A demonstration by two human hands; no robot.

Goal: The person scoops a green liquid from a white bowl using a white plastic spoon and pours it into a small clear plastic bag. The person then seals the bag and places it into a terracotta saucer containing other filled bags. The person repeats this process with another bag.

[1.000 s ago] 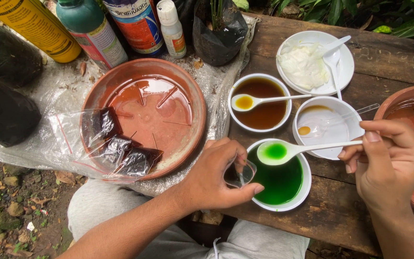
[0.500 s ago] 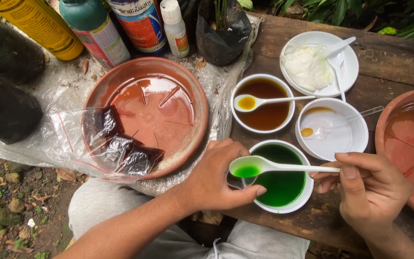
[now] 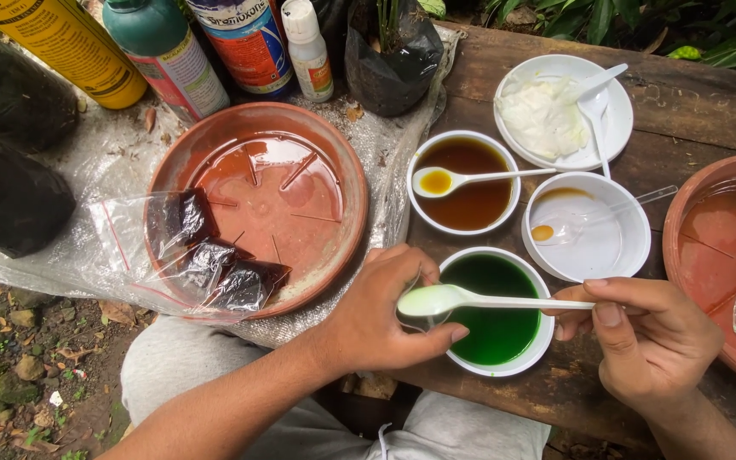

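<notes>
**Spoon tipped over a small clear cup beside the green bowl**

Four bottles stood along the top edge: a yellow one (image 3: 61, 51), a teal one with a white and red label (image 3: 168, 55), a blue one with a red band (image 3: 244, 43), and a small white one with an orange label (image 3: 304, 47). A black plastic grow bag (image 3: 389, 60) stood beside them.

Three white bowls sat on the wooden bench (image 3: 692, 111): one of brown liquid (image 3: 462, 183), one nearly empty (image 3: 589, 230), one of green liquid (image 3: 500, 319). A white plate (image 3: 611, 119) carried a white paste. Two terracotta saucers held reddish water; the left saucer (image 3: 257, 204) had clear bags of dark contents (image 3: 206, 260) draped over its rim, the right saucer (image 3: 713, 255) another clear bag.

The left hand (image 3: 381, 315) curled around a small clear cup (image 3: 415, 319), largely hidden. The right hand (image 3: 649, 336) pinched the handle of a white spoon (image 3: 470, 300), its bowl turned over the cup.
</notes>
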